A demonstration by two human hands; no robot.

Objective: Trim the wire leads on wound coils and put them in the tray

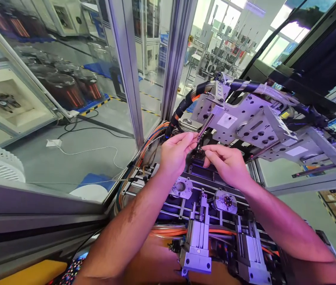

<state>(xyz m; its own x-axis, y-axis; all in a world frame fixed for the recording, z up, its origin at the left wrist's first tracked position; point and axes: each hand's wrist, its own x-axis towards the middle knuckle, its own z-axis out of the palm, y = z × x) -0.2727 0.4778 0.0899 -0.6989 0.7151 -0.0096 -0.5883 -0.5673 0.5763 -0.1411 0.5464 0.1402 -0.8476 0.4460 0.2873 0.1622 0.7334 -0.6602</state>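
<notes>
Between the fingertips of left hand (175, 152) and right hand (227, 162), small dark metal parts (199, 149). Left fingers pinched together, right ones curled with forefinger stretched toward the parts; any hold impossible to tell. Above and right of the fingers, a labelled metal plate (242, 109); below them, two metal rings (188, 187), then orange cables (170, 232).

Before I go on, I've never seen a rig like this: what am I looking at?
This single picture comes from a camera on the person's head, looking forward and down. The bare left hand and right hand reach into a machine with an aluminium frame, fingertips close together near a perforated metal plate. Nearer the camera sit two round metal flanges and orange cables. Whether the fingers hold anything is too small to tell.
</notes>
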